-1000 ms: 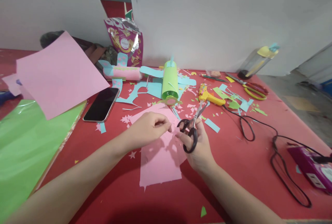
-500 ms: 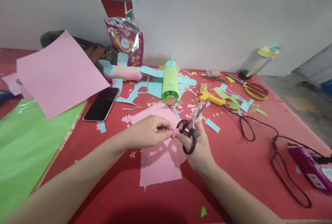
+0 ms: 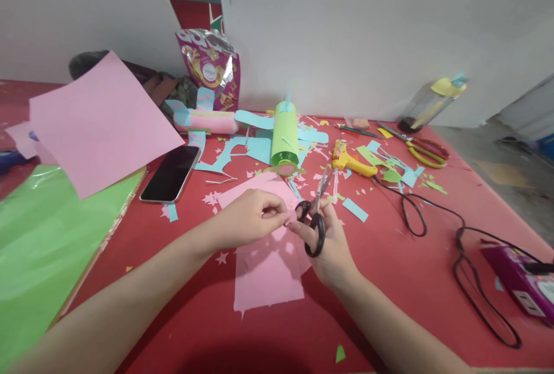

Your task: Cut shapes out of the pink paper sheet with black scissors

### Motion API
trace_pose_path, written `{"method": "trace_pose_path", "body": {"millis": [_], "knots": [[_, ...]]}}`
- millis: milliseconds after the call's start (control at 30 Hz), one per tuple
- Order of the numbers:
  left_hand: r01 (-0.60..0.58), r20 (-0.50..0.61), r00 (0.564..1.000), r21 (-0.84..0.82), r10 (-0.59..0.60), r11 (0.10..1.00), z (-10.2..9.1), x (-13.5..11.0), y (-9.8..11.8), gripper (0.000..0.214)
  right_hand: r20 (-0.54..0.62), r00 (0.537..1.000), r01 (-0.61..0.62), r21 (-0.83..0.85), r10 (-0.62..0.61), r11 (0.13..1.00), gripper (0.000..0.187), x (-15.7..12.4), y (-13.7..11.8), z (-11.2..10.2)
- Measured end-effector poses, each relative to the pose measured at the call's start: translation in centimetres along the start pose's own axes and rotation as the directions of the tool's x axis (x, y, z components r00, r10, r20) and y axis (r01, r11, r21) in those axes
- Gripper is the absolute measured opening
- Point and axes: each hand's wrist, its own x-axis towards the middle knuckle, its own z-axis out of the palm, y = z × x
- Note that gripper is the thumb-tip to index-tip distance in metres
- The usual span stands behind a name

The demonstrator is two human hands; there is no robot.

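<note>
My left hand is closed in a pinch, with a small pink paper piece at its fingertips, mostly hidden now. Just to the right, my right hand grips black-handled scissors, their blades slightly apart and pointing away from me. The right thumb is close to the left fingertips; whether it touches the pink piece I cannot tell. Under both hands lies a cut pink paper sheet with ragged edges. A small pink paper star rests on the red table beside it.
Behind the hands stand a green paper tube plane and a pink one. A phone and large pink sheet are left. Rightward lie a yellow glue gun with a looping cord, other scissors and many paper scraps.
The pink piece showed clearly between both hands' fingertips and is now mostly covered by them. The scissors have tilted a little, their blades swinging left and closing somewhat.
</note>
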Motion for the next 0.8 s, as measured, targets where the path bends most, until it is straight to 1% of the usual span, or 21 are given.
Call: {"method": "trace_pose_path", "body": {"millis": [100, 267, 333, 567, 800], "knots": [[0.023, -0.070, 0.997, -0.008, -0.024, 1.000, -0.4, 0.0, 0.0, 0.026, 0.029, 1.000, -0.009, 0.010, 0.009, 1.000, 0.025, 0.0, 0.3, -0.1], [0.039, -0.101, 0.994, -0.085, -0.048, 0.996, -1.0, 0.0, 0.3, 0.019, 0.058, 0.998, -0.039, 0.039, 0.037, 0.998, 0.027, -0.2, 0.1, 0.1], [0.039, -0.113, 0.992, -0.088, -0.049, 0.995, -1.0, 0.0, 0.4, 0.019, 0.063, 0.997, -0.055, 0.041, 0.052, 0.998, 0.029, -0.2, 0.0, 0.2], [0.041, -0.126, 0.991, -0.081, -0.051, 0.996, -1.0, 0.0, 0.5, 0.018, 0.109, 0.993, -0.054, 0.012, 0.052, 0.998, 0.028, -0.2, -0.1, 0.2], [0.061, -0.123, 0.990, -0.077, -0.070, 0.995, -1.2, -0.1, 0.5, 0.018, 0.168, 0.981, -0.100, 0.009, 0.097, 0.995, 0.026, -0.3, -0.1, 0.2]]}}
